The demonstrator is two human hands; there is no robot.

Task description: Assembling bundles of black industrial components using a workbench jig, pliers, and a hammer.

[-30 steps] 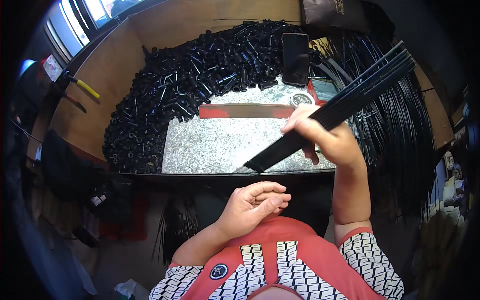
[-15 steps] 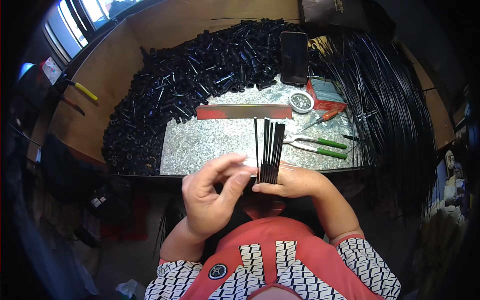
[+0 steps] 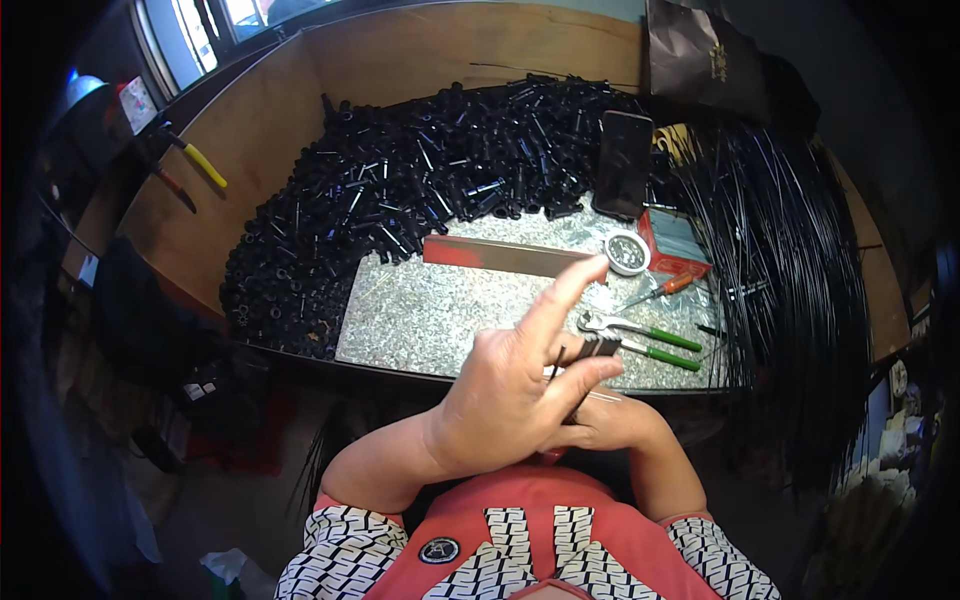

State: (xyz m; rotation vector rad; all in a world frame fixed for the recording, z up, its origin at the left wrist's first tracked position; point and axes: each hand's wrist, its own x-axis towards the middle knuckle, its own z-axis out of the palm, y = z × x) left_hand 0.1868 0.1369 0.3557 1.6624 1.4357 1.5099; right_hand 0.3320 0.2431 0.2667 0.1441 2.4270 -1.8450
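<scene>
My left hand (image 3: pixel 505 385) reaches across in front of the bundle, with the index finger stretched out toward the far side and the thumb apart from it. Behind it, my right hand (image 3: pixel 610 420) is closed around a bundle of thin black rods (image 3: pixel 600 347). Most of the bundle is hidden by my left hand; only short dark ends show between index finger and thumb. One separate black rod shows in a gap between the left fingers; whether they touch it I cannot tell. Thin white lines, like fine wires, cross the back of my right hand.
A heap of black tubular parts (image 3: pixel 420 160) fills the table's far left. Along the speckled board (image 3: pixel 430 320) lie a red-and-grey metal bar (image 3: pixel 500 255), a white dish (image 3: pixel 627 253), a screwdriver (image 3: pixel 672 286) and green-handled pliers (image 3: pixel 660 335). A phone (image 3: pixel 623 165) and long black strands (image 3: pixel 790 270) are beyond.
My left hand has moved right and farther out, from beside the rods to in front of them, its index finger now extended. The view has shifted, so the table appears lower.
</scene>
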